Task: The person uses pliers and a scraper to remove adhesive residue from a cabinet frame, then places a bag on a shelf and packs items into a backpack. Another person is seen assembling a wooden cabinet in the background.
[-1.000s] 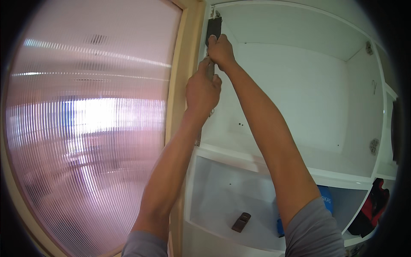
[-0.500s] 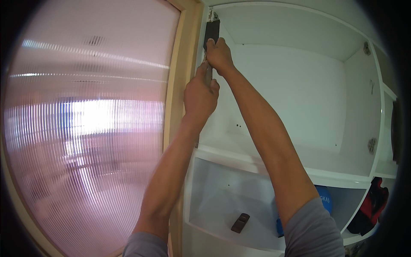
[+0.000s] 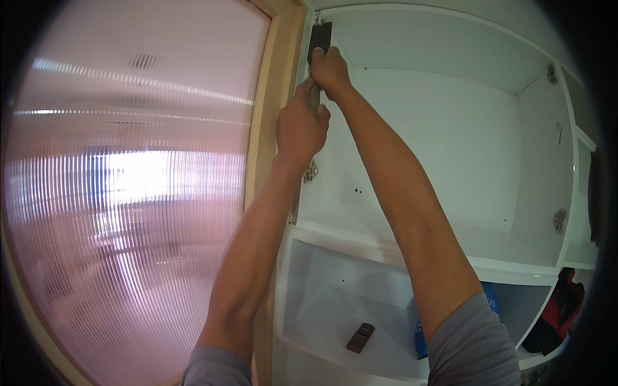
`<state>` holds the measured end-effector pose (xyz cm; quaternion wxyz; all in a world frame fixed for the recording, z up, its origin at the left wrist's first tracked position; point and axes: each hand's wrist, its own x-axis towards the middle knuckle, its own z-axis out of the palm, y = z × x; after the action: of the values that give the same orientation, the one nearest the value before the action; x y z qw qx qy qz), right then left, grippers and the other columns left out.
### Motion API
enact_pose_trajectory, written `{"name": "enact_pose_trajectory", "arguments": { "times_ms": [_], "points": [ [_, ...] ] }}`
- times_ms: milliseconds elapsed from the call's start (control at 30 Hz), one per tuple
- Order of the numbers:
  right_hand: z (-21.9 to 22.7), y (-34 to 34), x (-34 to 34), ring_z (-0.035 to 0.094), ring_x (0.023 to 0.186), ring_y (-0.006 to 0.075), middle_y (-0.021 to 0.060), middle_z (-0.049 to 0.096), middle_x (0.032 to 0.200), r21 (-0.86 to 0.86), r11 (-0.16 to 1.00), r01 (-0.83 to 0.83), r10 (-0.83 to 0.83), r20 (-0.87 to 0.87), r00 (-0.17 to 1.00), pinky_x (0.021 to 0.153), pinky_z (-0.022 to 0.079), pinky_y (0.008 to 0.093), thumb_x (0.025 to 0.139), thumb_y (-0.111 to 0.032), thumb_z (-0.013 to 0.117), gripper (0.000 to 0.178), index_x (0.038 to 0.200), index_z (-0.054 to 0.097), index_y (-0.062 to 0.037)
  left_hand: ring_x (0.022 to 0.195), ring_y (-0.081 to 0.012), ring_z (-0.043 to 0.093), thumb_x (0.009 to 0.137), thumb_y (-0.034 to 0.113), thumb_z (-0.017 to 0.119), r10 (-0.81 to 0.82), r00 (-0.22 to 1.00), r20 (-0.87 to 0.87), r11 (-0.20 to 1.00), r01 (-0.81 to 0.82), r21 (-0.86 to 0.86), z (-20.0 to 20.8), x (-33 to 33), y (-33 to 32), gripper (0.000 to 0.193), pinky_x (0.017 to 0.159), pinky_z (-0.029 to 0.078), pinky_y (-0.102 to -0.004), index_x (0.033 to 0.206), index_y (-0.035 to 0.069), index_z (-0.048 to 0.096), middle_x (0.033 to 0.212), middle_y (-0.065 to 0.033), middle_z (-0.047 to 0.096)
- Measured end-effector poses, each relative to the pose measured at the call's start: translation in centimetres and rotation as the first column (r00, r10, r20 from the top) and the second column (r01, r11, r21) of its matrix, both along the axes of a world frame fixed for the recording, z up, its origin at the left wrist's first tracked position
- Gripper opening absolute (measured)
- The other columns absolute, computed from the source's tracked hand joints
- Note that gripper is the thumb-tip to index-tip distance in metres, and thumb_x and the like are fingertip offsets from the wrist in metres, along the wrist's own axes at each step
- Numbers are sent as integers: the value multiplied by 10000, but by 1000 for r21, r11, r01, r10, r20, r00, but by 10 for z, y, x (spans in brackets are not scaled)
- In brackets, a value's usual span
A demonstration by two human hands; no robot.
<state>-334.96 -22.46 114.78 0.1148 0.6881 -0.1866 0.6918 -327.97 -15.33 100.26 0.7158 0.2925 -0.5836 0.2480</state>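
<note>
Both my hands are raised to the upper left edge of a white cabinet (image 3: 418,122). They grip a dark, long, rectangular tool that looks like a hand plane (image 3: 322,36). My right hand (image 3: 331,72) is closed around its upper part, thumb on top. Just below, my left hand (image 3: 302,127) is wrapped around a greyish lower part. The tool lies along the cabinet's left upright edge; my fingers hide its middle and underside. Below my left hand a metal hinge plate (image 3: 311,172) sits on the inner side wall.
A ribbed translucent panel in a pale wooden frame (image 3: 262,128) stands close on the left. In the lower compartment lie a small dark brown slotted block (image 3: 360,337) and a blue item (image 3: 490,301). More hinge plates (image 3: 559,220) are on the right wall; a red-and-black item (image 3: 559,309) is beyond.
Both hands and the tool have slid slightly upward along the cabinet's left edge. The hinge plate below my left hand has come into sight.
</note>
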Motion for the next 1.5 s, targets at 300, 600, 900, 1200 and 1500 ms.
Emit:
{"name": "enact_pose_trajectory", "arguments": {
  "times_ms": [300, 600, 900, 1200, 1500],
  "points": [
    [3, 7, -3, 742, 880, 437, 362, 686, 1090, 64, 996, -63, 64, -16, 998, 684, 602, 478, 1062, -398, 520, 550, 1178, 560, 138, 1182, -440, 684, 938, 181, 693, -46, 998, -53, 981, 55, 185, -1, -7, 27, 590, 1010, 537, -506, 1498, 90, 531, 1306, -238, 700],
    [15, 18, -6, 708, 1077, 500, 401, 664, 1171, 152, 971, -183, 187, -19, 982, 928, 579, 520, 1048, -392, 538, 591, 1237, 521, 168, 1216, -446, 666, 932, 188, 696, 21, 999, -29, 992, -17, 125, 15, -4, 21, 572, 1018, 533, -512, 1473, 76, 548, 1304, -273, 688],
    [-19, 8, -9, 677, 1060, 304, 259, 666, 1144, 254, 952, -169, 211, -148, 966, 870, 557, 427, 1062, -437, 555, 591, 1276, 528, 113, 1240, -427, 663, 933, 207, 746, -15, 998, -63, 993, 22, 116, 20, 0, 5, 597, 1031, 527, -499, 1479, 68, 546, 1323, -228, 700],
    [-11, -1, -6, 672, 1026, 321, 261, 663, 1142, 172, 978, -113, 137, -133, 982, 872, 541, 440, 1065, -417, 552, 529, 1210, 538, 92, 1194, -418, 681, 944, 172, 723, 14, 999, -50, 989, -6, 150, 26, 2, -8, 636, 1011, 536, -512, 1532, 106, 491, 1259, -221, 724],
    [-14, 12, -9, 691, 1058, 487, 373, 681, 1120, 98, 995, -21, 37, -159, 987, 926, 547, 517, 1043, -368, 548, 516, 1203, 510, 121, 1183, -416, 690, 941, 187, 742, -65, 995, -69, 996, 69, 54, 24, 1, -11, 602, 1009, 535, -504, 1496, 87, 532, 1246, -224, 728]
  ]
}}
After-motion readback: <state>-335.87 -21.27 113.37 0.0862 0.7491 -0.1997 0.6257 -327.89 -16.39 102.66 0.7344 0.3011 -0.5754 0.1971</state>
